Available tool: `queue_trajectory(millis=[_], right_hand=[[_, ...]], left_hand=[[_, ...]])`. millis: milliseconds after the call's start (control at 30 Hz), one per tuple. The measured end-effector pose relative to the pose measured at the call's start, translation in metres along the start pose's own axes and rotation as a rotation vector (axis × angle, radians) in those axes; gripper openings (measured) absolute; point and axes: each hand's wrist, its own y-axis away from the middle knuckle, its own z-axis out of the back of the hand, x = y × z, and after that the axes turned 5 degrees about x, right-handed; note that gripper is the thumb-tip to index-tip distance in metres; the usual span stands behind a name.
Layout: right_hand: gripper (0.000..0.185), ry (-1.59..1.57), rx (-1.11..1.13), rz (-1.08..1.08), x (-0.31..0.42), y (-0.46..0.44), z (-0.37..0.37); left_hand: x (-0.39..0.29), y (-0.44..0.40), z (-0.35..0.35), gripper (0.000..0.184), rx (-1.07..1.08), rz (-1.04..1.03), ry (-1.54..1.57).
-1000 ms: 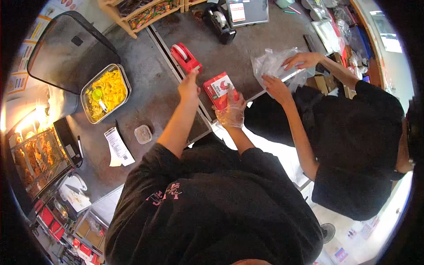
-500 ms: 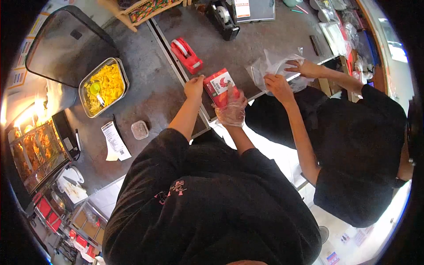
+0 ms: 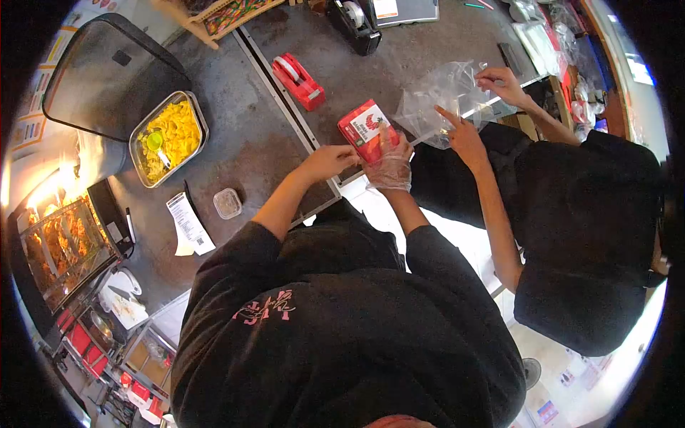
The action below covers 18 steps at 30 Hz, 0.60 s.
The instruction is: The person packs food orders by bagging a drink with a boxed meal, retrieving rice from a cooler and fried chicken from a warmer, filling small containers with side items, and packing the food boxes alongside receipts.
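A red box with a white label [image 3: 362,127] is held near the counter's front edge. My right hand [image 3: 389,164], in a clear plastic glove, grips its right side. My left hand [image 3: 335,161] is bare, its fingers pinched together at the box's lower left edge; whether they hold a bit of tape or film is too small to tell. Just beyond lies a red tape dispenser [image 3: 298,81] on the dark counter [image 3: 235,107].
To the right a co-worker [image 3: 571,221] in black handles a clear plastic bag [image 3: 442,96]. At left are a tray of yellow food [image 3: 171,139], a receipt [image 3: 188,222], a small clear container [image 3: 227,203] and a lit food cabinet [image 3: 64,250]. A black dispenser [image 3: 354,28] stands behind.
My left hand has come away from the red tape dispenser to the box's lower left edge. The box has shifted slightly right and tilted. The co-worker's hands have moved apart at the bag.
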Motion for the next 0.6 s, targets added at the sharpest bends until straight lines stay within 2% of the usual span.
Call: queue_trajectory(millis=[33,100,133,200,333,400,433,500,567,600], right_hand=[[0.112,-0.016,-0.011,0.014,0.001,0.0,0.0],[0.111,-0.038,-0.029,0.011,0.001,0.0,-0.003],[0.111,-0.064,-0.049,0.007,0.001,0.0,-0.003],[0.111,-0.047,-0.021,0.0,0.002,0.002,-0.002],[0.112,-0.01,0.023,-0.024,0.005,0.001,0.001],[0.112,0.007,0.036,-0.015,0.008,0.001,0.0],[0.113,0.03,0.04,-0.014,0.007,-0.001,0.001],[0.113,0.016,0.033,0.034,0.004,0.002,-0.001],[0.111,0.039,-0.006,0.052,0.005,0.0,-0.001],[0.109,0.039,-0.029,0.068,0.007,0.0,-0.002]], left_hand=[[0.004,-0.007,-0.007,0.026,-0.001,-0.001,0.0],[0.017,-0.02,-0.023,0.031,-0.15,0.213,-0.223],[0.02,-0.021,-0.03,0.031,-0.15,0.215,-0.216],[0.028,-0.02,-0.042,0.037,-0.34,0.147,-0.109],[0.031,-0.019,-0.051,0.037,-0.387,0.216,-0.09],[0.044,-0.023,-0.052,0.04,-0.408,0.048,-0.199],[0.042,-0.024,-0.051,0.04,-0.421,0.057,-0.197],[0.032,-0.02,-0.045,0.042,-0.449,0.207,-0.403],[0.023,-0.014,-0.04,0.045,-0.45,0.294,-0.32],[0.024,-0.007,-0.043,0.043,-0.606,0.12,-0.375]])
